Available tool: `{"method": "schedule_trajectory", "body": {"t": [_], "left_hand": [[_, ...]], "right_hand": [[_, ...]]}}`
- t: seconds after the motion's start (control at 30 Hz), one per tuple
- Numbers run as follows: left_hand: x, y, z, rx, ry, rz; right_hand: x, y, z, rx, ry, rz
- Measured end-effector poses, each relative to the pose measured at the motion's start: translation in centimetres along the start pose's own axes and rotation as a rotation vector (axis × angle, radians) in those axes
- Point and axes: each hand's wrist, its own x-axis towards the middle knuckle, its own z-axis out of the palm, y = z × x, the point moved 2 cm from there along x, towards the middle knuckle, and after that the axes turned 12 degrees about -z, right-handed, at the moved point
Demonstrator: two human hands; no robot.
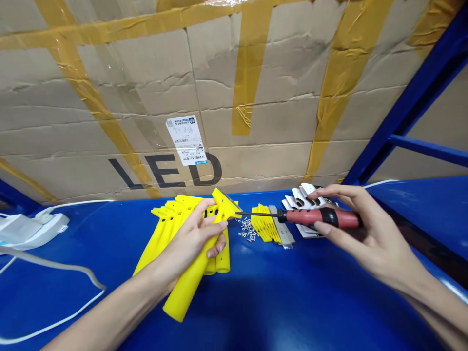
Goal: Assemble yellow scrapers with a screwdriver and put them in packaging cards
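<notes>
- Yellow plastic tool, nearest: its handle slants down over the blue surface, its angled head pointing up and away.
- Left hand: closed around the tool's neck, thumb on top, fingers wrapped behind.
- Screwdriver: nearly level, its tip at the side of the head; whether it sits in a screw is too small to tell.
- Right hand: partly curled, thumb and fingers lightly pinching the screwdriver's grip.
- Step in hand, by the look of it: driving a screw at the tool's head. That calls for a still left hand, the shaft kept in line and a turn of the right fingers.
- Beyond: more yellow handles at left, loose screws mid-surface, then small yellow pieces and white packets.
- Farthest: a taped cardboard box marked LED.
</notes>
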Motion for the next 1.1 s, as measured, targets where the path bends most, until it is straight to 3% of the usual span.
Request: {"method": "schedule_trajectory", "body": {"t": [0.1, 0.23, 0.33, 0.47, 0.6, 0.73, 0.83, 0.9, 1.0, 1.1], "left_hand": [[0.1, -0.4, 0.4, 0.032, 0.014, -0.036], [0.0, -0.7, 1.0, 0.084, 0.01, -0.042], [0.0, -0.8, 1.2, 0.106, 0.013, -0.024], [0.2, -1.3, 1.2, 0.112, 0.019, -0.007], [0.4, -1.8, 1.4, 0.1, -0.025, -0.012], [0.5, -1.8, 1.4, 0.089, 0.005, 0.001], [0.5, -1.5, 1.3, 0.058, 0.008, 0.013], [0.4, -1.2, 1.3, 0.032, 0.023, -0.02], [0.3, -1.1, 1.4, -0.039, 0.074, -0.095], [0.3, -1.1, 1.6, -0.098, 0.082, -0.16]], "right_hand": [[0.1, 0.0, 0.2, -0.008, 0.018, 0.08], [0.1, -0.1, 0.1, -0.042, 0.06, -0.01], [0.0, 0.3, 0.0, -0.075, 0.018, 0.104], [0.1, -0.1, -0.1, 0.062, 0.061, -0.021], [0.2, -0.2, 0.2, 0.054, 0.013, 0.111], [0.3, 0.2, 0.1, 0.086, 0.04, 0.085], [0.3, 0.7, 0.0, 0.075, 0.002, 0.174], [0.4, 0.8, 0.0, 0.028, 0.008, 0.191], [0.6, 0.5, 0.0, 0.084, 0.016, 0.088], [0.5, 0.4, 0.2, 0.088, -0.041, 0.175]]}}
